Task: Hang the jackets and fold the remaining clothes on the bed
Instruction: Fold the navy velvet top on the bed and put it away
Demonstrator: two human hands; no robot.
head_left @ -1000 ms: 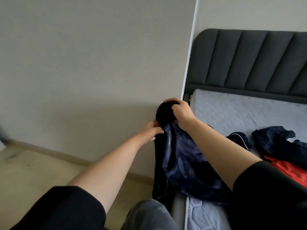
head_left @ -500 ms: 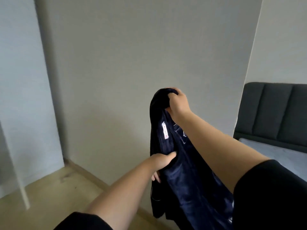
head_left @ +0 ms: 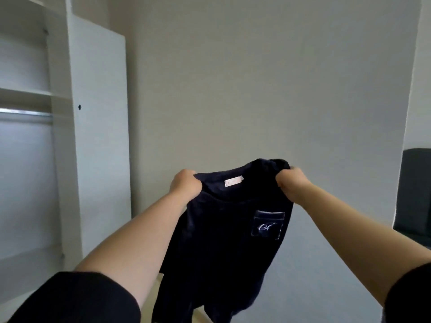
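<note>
The navy garment (head_left: 224, 231) runs off the bottom edge — neck label (head_left: 234, 181) too blurred to read; headboard (head_left: 415, 194) cut at right.

Left hand (head_left: 185, 185), right hand (head_left: 290, 183) raised level, outstretched, fingers clenched on navy garment (head_left: 224, 229)

Navy top (head_left: 224, 229) held up, lower centre.
Hangs spread from its shoulders; white-trimmed chest pocket and neck label show.

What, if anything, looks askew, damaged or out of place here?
Nothing stands out. The left hand and the right hand each grip a shoulder of the navy top, which hangs freely between them, with no visible damage. The wardrobe at the left stands open.
</note>
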